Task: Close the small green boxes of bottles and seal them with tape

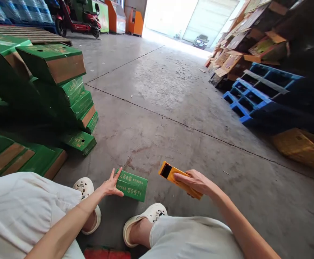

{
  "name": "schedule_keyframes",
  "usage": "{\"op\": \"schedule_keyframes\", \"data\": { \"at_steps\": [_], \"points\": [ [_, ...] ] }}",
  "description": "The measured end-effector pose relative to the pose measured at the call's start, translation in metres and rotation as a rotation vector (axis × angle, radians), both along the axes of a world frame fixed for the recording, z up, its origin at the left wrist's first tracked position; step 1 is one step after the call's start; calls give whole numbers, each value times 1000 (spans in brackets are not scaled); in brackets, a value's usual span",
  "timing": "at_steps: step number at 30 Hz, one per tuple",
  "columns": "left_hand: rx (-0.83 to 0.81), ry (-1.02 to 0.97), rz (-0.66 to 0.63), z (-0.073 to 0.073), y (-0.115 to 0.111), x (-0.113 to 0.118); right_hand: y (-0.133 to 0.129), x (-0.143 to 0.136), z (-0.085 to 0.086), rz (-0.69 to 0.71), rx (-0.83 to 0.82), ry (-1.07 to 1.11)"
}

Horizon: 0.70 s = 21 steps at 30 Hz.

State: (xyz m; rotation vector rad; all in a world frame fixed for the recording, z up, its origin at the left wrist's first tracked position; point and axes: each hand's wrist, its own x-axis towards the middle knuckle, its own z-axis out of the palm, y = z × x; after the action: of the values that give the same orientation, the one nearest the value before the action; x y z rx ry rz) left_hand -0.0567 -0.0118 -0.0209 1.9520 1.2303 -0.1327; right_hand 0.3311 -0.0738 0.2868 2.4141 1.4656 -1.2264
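A small green carton (132,185) with pale printed characters lies on the floor between my feet. At its left end is my left hand (111,185), its fingers and thumb spread wide and seeming to touch the carton's edge. To the right of the carton, my right hand (196,182) is wrapped around a yellow box-shaped handheld tool (183,178) with a dark window at its far end. The tool is held above the floor, tilted to the left and apart from the carton. Part of its underside is hidden by my fingers.
Green cartons (65,64) are stacked at the left. Blue pallets (256,90), a yellow crate (302,144) and a pile of brown cardboard boxes (229,63) stand at the right. White clogs (146,223) are on my feet. A red scooter (78,23) is parked further back.
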Motion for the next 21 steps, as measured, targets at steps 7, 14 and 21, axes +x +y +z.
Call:
{"op": "schedule_keyframes", "data": {
  "at_steps": [7, 14, 21],
  "points": [
    [338, 148, -456, 23, -7, 49, -37, -75, -46, -206, 67, 259],
    [357, 212, -94, 25, -34, 64, -62, -115, -82, -503, 131, 671],
    [433, 197, 28, 17, -49, 66, -40, -123, -90, -581, 154, 693]
  ]
}}
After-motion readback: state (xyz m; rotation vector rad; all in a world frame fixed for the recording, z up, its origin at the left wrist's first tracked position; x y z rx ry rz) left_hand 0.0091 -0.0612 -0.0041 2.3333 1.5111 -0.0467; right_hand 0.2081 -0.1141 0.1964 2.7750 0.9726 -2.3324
